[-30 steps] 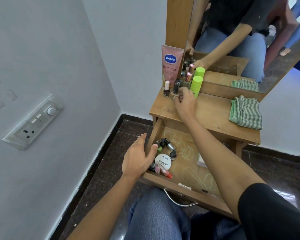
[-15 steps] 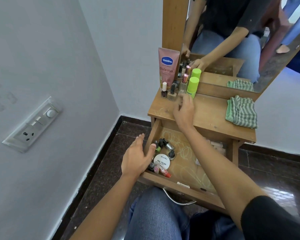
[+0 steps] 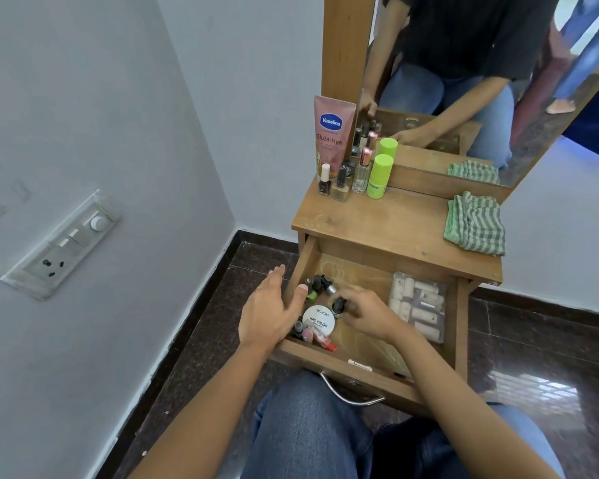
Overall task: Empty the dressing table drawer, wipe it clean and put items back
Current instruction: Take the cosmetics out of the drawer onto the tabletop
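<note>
The wooden drawer [image 3: 360,373] is pulled out over my knees. In its left part lie several small nail polish bottles [image 3: 320,284], a round white nail polish remover tub [image 3: 319,319] and a red tube [image 3: 324,341]. At its right lies a clear pouch of small tubes [image 3: 417,305]. My right hand [image 3: 369,314] is down in the drawer and pinches a small black-capped bottle [image 3: 339,305]. My left hand [image 3: 270,312] rests on the drawer's left wall with straight fingers, thumb inside. On the tabletop [image 3: 395,226] stand a pink Vaseline tube [image 3: 331,133], more bottles [image 3: 341,183] and a green-capped bottle [image 3: 379,176].
A green striped cloth [image 3: 474,224] lies on the tabletop's right side. A mirror [image 3: 481,81] stands behind the table. The grey wall with a switch board [image 3: 63,243] is close on the left. Dark tiled floor [image 3: 550,357] surrounds the table.
My right hand left the bottles on the tabletop, came back down into the drawer and took hold of a small black-capped bottle. My left hand stayed on the drawer's left wall.
</note>
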Motion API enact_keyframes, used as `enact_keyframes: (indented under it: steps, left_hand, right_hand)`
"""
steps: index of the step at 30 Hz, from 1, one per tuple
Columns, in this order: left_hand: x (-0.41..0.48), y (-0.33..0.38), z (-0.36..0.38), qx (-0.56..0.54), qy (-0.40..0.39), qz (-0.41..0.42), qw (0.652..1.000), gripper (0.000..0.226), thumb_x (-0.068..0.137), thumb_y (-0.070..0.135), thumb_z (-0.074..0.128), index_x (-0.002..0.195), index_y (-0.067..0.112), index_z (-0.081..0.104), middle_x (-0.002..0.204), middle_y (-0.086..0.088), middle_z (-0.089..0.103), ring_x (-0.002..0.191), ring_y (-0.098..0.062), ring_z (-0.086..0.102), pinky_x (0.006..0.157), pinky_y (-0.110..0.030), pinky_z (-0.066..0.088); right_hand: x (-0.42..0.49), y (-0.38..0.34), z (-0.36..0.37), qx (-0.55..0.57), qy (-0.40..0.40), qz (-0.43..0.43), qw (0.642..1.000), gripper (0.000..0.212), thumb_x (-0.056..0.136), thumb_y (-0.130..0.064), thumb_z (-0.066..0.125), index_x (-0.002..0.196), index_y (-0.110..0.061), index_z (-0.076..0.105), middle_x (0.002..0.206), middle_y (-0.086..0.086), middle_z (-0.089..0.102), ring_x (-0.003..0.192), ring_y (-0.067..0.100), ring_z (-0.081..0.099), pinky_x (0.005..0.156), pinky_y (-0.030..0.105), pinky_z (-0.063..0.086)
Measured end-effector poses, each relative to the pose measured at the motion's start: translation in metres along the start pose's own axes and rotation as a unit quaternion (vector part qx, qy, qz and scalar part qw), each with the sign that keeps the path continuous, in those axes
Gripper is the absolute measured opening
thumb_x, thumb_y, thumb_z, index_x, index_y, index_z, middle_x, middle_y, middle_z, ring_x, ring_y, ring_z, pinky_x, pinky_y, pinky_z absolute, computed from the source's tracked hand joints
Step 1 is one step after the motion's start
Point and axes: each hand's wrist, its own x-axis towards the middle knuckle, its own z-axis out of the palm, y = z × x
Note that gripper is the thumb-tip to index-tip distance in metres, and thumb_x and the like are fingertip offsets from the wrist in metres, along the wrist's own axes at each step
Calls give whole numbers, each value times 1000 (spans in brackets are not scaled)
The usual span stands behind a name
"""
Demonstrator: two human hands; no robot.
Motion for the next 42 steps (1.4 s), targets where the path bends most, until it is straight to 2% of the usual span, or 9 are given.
enact_keyframes:
  steps: [4,8,10,16,20,24,27,32,42]
  left_hand:
    - [0,-1,1,4,-3,0,1000,70,94,62,42,151,22,34,152,-3,42,139,-20,41,106,-39,39]
    - [1,-3,1,3,-3,-1,1000,70,94,62,42,151,22,34,152,-3,43,138,-21,42,105,-39,40]
    - [1,-3,2,-1,-1,2,1000,69,94,61,43,151,22,34,152,-2,43,138,-20,42,105,-40,40]
    - [1,-3,1,-2,-1,5,1000,69,94,60,43,151,23,33,153,0,42,140,-18,39,106,-39,38]
    - [0,-2,0,-2,1,6,1000,68,95,59,43,151,22,33,153,0,42,141,-17,37,107,-37,37]
    - [0,-2,-1,-3,2,7,1000,68,95,59,43,152,22,32,154,1,40,142,-16,35,108,-36,36]
    - [0,-1,-1,-4,3,9,1000,68,95,58,43,152,22,32,153,0,41,142,-16,36,108,-37,36]
    - [1,-1,-1,-6,-1,6,1000,69,95,59,43,152,22,32,153,0,41,142,-17,37,108,-37,36]
    - [1,-1,0,-8,1,7,1000,69,95,59,43,152,22,33,154,0,40,142,-17,36,109,-39,36]
  right_hand:
    - [2,3,3,-21,11,9,1000,29,81,-2,64,106,-17,64,102,-5,54,76,-3,46,70,11,35]
    - [3,-2,-10,-96,-34,-16,995,15,82,-13,66,96,-15,61,95,-2,55,87,14,54,79,29,48]
    - [6,-15,-30,-122,-38,-33,991,11,84,-15,64,94,-13,60,95,-1,56,89,14,56,80,27,49]
    - [38,-44,-101,-61,166,-51,983,13,85,-19,67,96,-12,63,89,-1,58,77,8,54,71,20,45]
    - [72,-28,-111,-36,291,22,956,15,84,-15,66,98,-10,62,97,5,57,84,16,55,74,24,45]
    - [91,-17,-103,7,329,51,943,16,85,-12,67,101,-9,62,97,3,53,82,14,51,69,14,41]
    - [103,-13,-95,50,365,53,928,24,85,-8,67,108,-7,60,98,2,52,84,15,53,76,23,48]
    - [117,-7,-89,114,411,70,902,26,84,-5,66,108,-6,59,101,8,60,83,15,55,74,22,51]
    - [127,-6,-91,131,418,76,896,24,83,-4,66,105,-6,58,93,9,61,82,15,56,75,26,52]
